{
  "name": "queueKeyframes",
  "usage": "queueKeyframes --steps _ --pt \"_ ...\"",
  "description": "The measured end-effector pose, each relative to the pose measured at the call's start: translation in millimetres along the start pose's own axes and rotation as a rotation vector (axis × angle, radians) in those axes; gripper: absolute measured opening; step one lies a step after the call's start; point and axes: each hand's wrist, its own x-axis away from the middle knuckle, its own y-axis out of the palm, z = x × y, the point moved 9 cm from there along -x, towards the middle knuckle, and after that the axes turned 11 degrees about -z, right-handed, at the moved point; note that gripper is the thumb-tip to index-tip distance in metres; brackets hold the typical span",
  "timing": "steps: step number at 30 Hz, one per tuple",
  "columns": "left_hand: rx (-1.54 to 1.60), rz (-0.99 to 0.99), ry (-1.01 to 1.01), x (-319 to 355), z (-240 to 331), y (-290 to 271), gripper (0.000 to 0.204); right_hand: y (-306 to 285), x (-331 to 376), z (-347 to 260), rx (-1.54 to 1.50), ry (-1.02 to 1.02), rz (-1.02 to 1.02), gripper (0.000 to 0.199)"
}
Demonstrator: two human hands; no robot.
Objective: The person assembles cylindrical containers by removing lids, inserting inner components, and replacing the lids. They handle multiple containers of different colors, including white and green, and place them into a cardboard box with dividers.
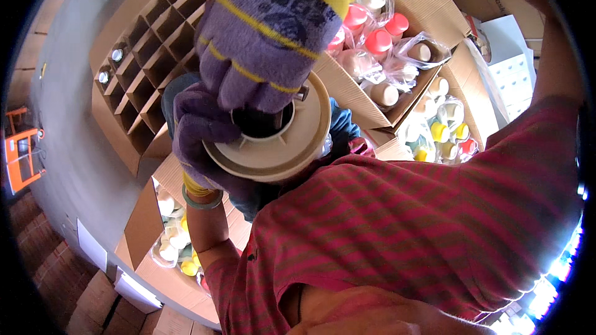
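Observation:
Both my hands wear purple knit gloves with yellow stripes. A cream round piece (307, 139) with a wide flange, short ribs and a raised collar round a dark central opening is in front of my body. My left hand (202, 124) grips it from the left, thumb near the collar and fingers at the rim. My right hand (267, 37) comes over from the top, its fingers curled down at the dark opening (264, 125). A small metal stub (302, 93) shows beside those fingertips. Whatever the right fingers pinch is hidden.
Left stands a divided carton (139, 74) with two small silver-topped items. An open carton (354, 96) of bagged, red- and cream-capped bottles is upper right. Beyond it are yellow-capped bottles (439, 131); another such carton (143, 223) is lower left. An orange metal frame (22, 149) stands far left.

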Motion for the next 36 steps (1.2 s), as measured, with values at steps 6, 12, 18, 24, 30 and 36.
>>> queueKeyframes --steps 6,12,18,24,30,36 --pt "0.255 0.086 -0.099 14 -14 -6 0.042 8 -13 -27 0.457 -0.363 0.034 0.030" --pt "0.103 -0.154 0.119 -9 -2 3 0.069 21 -10 -42 0.809 -0.508 0.015 0.029" --pt "-0.089 -0.035 0.077 -18 0 8 0.054 13 -28 -4 0.318 -0.170 -0.006 0.028" --pt "-0.372 0.037 0.007 -22 3 28 0.057 7 -18 38 -0.063 0.208 0.026 0.032" --pt "-0.131 -0.119 0.183 -21 19 16 0.066 10 8 27 -0.378 0.101 0.093 0.036" --pt "0.055 -0.208 0.148 -14 17 13 0.069 10 -3 2 0.076 -0.271 0.124 0.035"
